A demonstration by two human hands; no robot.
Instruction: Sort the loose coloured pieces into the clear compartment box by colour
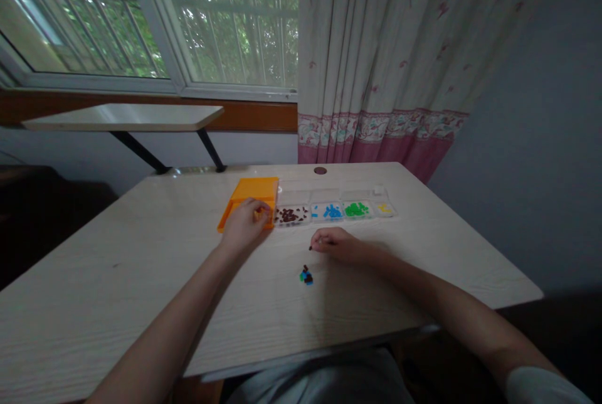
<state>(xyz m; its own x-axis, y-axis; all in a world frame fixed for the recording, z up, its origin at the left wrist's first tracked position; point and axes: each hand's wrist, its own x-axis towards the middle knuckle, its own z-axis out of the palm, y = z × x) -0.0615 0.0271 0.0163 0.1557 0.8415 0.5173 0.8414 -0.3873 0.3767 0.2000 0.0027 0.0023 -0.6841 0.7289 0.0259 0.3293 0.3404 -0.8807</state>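
Note:
My left hand (243, 223) is over the near part of the open orange box (255, 188), with fingers curled together. Whatever its fingertips hold, if anything, is too small to make out. Above the table, my right hand (337, 244) pinches a small dark brown piece (310, 248) between thumb and fingertips. Closer to me lies a little cluster of brown, blue and green pieces (306, 276). Beyond my right hand, clear compartments contain loose brown pieces (290, 216), blue pieces (332, 211), green pieces (356, 209) and a few yellow pieces (384, 208).
The clear lids (327, 194) of the compartments lie folded back toward the window. A raised shelf (126, 116) on dark legs stands at the back left of the pale wooden table (141, 253). A patterned curtain (376, 65) hangs behind the table, with a wall at the right.

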